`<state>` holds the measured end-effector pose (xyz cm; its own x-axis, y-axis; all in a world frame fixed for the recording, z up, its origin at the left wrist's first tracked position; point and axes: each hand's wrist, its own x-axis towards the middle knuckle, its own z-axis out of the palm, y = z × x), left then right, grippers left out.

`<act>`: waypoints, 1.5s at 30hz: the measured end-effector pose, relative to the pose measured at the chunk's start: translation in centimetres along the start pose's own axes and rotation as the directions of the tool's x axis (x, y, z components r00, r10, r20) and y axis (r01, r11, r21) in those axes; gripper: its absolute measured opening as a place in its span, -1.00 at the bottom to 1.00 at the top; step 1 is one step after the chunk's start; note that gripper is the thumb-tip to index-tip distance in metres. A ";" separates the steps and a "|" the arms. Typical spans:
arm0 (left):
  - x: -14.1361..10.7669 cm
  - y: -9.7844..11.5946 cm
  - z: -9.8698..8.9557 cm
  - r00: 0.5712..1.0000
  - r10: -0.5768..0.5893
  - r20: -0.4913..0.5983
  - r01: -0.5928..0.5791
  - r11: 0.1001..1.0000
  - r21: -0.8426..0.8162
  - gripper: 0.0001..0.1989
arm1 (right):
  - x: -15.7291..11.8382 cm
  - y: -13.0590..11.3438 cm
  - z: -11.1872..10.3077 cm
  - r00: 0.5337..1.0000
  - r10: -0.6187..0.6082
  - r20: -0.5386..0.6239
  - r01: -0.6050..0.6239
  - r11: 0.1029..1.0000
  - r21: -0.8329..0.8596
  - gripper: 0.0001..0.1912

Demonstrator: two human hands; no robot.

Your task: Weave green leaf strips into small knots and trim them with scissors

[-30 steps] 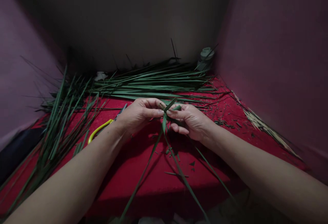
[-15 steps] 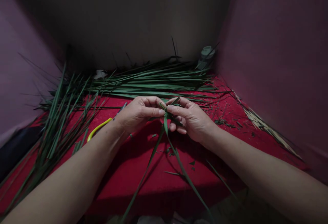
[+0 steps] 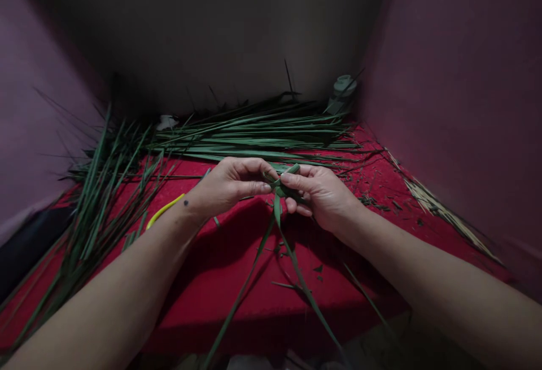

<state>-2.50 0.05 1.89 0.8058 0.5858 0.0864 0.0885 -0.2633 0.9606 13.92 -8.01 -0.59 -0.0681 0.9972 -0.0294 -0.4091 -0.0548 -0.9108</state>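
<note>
Above the middle of the red cloth, my left hand (image 3: 237,185) pinches a folded piece of green leaf strip (image 3: 277,207) between thumb and forefinger. My right hand (image 3: 324,194) grips the same piece from the other side, its thumb pressed on a small loop near the top. Two long tails of the strip hang from the fold toward the front edge, spread apart. The fingers hide part of the folded portion. Behind my left wrist lies a tool with a yellow handle (image 3: 165,210), mostly covered by my forearm.
Long green leaves (image 3: 254,133) lie in a heap along the back, and another bundle (image 3: 97,200) spreads over the left side. A pale jar (image 3: 342,94) stands at the back right. Thin pale sticks (image 3: 444,212) lie by the right wall. Leaf scraps (image 3: 376,203) litter the red cloth (image 3: 237,302).
Both hands keep hold of the folded strip, which has shifted slightly right. The loop under my right thumb shows more clearly now. My left wrist has turned a little, covering more of the yellow-handled tool.
</note>
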 end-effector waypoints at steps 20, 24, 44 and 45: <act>-0.4 0.0 1.7 0.932 0.310 -0.190 -0.231 0.908 0.350 -0.97 | -0.4 -0.4 0.0 0.992 0.099 -0.074 -0.101 0.995 -0.021 -0.76; -0.5 0.3 2.0 0.953 0.218 -0.209 -0.142 0.934 0.327 -0.93 | -0.3 -0.3 0.0 0.990 0.051 -0.134 -0.062 0.996 -0.072 -0.79; -0.1 0.0 3.2 0.945 0.099 -0.312 -0.133 0.987 -0.091 -0.82 | -0.4 -0.2 0.2 0.983 -0.111 -0.147 0.083 0.979 -0.184 -0.76; -0.1 0.1 3.2 0.945 0.095 -0.314 -0.129 0.988 -0.089 -0.82 | -0.4 -0.2 0.2 0.985 -0.110 -0.136 0.082 0.976 -0.200 -0.77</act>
<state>-0.73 -2.52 1.13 0.5858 0.7689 0.2560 -0.0689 -0.2675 0.9611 13.89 -8.39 -0.33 0.1017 0.9947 0.0153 -0.2228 0.0378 -0.9741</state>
